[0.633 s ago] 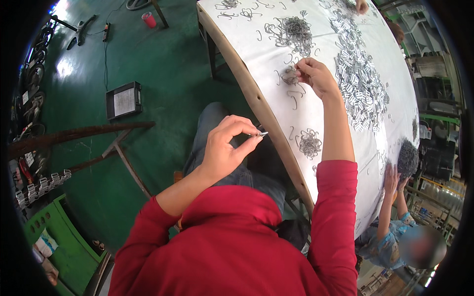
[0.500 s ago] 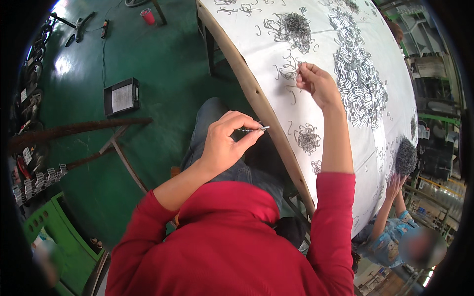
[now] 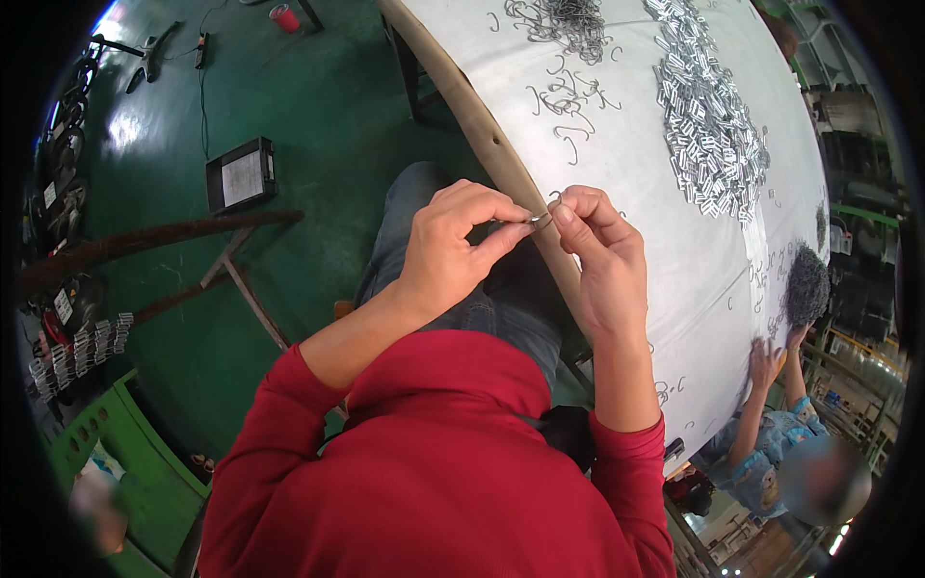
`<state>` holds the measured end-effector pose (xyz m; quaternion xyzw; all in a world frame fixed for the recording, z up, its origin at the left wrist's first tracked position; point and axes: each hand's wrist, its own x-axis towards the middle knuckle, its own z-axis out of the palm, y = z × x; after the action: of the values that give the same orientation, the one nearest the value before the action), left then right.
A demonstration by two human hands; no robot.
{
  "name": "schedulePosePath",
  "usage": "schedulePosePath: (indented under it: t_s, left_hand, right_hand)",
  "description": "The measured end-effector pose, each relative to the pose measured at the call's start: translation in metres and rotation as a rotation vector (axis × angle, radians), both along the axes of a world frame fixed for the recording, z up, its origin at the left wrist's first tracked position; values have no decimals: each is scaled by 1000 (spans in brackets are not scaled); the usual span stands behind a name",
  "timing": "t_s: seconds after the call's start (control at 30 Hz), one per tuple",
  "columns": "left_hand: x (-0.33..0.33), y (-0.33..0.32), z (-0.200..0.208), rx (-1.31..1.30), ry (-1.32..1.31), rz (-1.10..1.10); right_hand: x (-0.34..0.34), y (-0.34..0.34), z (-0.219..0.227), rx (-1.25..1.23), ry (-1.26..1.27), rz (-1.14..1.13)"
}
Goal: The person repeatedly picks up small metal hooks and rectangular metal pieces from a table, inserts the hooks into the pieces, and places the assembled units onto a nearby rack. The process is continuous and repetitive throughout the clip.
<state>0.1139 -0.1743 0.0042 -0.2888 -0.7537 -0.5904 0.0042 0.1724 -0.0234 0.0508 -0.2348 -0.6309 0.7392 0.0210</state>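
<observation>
Partly inside left grip (image 3: 453, 239): metal piece (image 3: 540, 221).

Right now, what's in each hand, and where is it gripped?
The left hand pinches a small metal piece by its left end. The right hand pinches what looks like a wire hook; exactly where along it is hidden.

A small, shiny, silver metal piece (image 3: 534, 220) and a thin, grey, bent metal wire (image 3: 556, 198), held close together.
The silver piece is pinched between the thumb and finger of the left hand (image 3: 461, 236). Most of it is hidden, but one end pokes out to the right. The wire is in the right hand (image 3: 602, 252), and its curved top peeks out. They are too small to tell if they touch.
</observation>
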Motion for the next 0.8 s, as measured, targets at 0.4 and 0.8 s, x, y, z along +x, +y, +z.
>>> schedulePosePath:
  t_s: [0.4, 0.8]
  left_hand:
    - [-76, 58, -11, -73, 98, -149]
    - [-104, 300, -58, -563, 649, -229]
  right_hand:
    - [25, 11, -14, 315, 310, 13]
    - [43, 12, -8, 400, 296, 94]
